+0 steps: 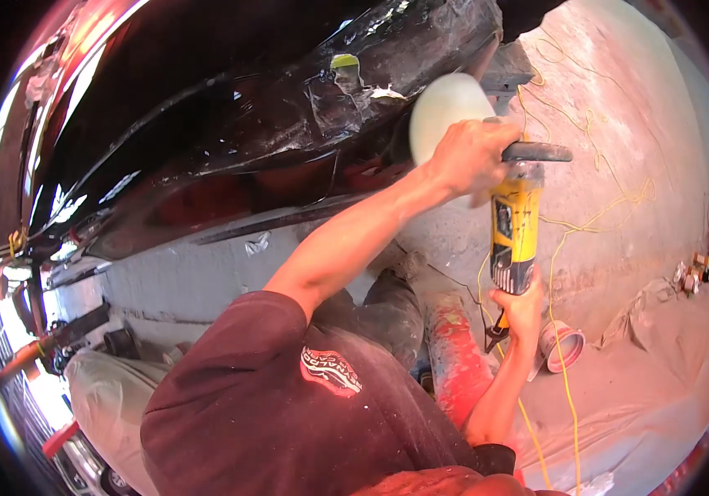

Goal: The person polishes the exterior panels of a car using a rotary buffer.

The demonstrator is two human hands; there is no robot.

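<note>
A yellow and black power polisher (515, 219) with a round pale pad (447, 112) is in both of my hands. My left hand (472, 159) is closed around the front handle (536, 152), just behind the pad. Lower down, my right hand (522, 304) wraps the rear end of the tool. The pad sits at the lower edge of a glossy dark car body panel (280, 107); whether it touches cannot be made out. Scuffed, whitish patches and a small yellow-green piece (344, 61) show on that panel.
A yellow cord (573, 397) trails from the tool area across the concrete floor (602, 124). Beneath my right forearm are a paint-worn red object (459, 355) and a round red-rimmed container (565, 345). Sheeting (660, 372) covers the lower right; small items (693, 273) lie at far right.
</note>
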